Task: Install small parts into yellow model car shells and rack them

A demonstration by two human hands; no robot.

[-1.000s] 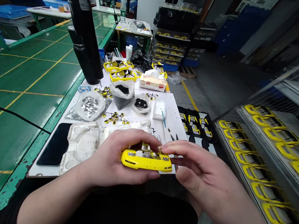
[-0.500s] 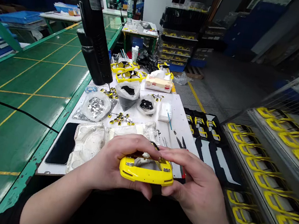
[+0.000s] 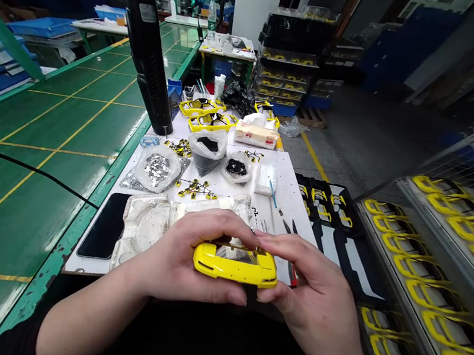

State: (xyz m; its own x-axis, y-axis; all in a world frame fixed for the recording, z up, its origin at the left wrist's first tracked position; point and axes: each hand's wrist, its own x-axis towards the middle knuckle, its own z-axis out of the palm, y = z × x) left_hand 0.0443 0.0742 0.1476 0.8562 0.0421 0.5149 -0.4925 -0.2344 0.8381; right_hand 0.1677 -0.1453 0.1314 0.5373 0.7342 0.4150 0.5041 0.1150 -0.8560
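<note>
Both hands hold a yellow toy car body shell [image 3: 235, 271] above the near edge of the white table, one bumper end facing me. My left hand [image 3: 187, 250] wraps its left side, fingers over the top and thumb stretched below the bumper. My right hand [image 3: 313, 288] grips the right corner between thumb and fingers. The fingers partly cover the shell's far side. Beneath and behind the hands lies a stained white moulded holder [image 3: 147, 220]. Pliers with red handles [image 3: 294, 240] lie beyond my right hand, partly hidden by it.
A phone [image 3: 104, 227] lies at left. Farther back are bags of silver pieces [image 3: 157, 171] and black parts [image 3: 206, 158], small yellow-black parts [image 3: 196, 188] and a tissue box [image 3: 256, 135]. A black power screwdriver [image 3: 150, 62] hangs at left. Racks of yellow shells [image 3: 429, 298] flank the right.
The shell has tipped, so its clear headlights no longer show plainly. My left thumb has stretched further right under the bumper. The view has shifted slightly.
</note>
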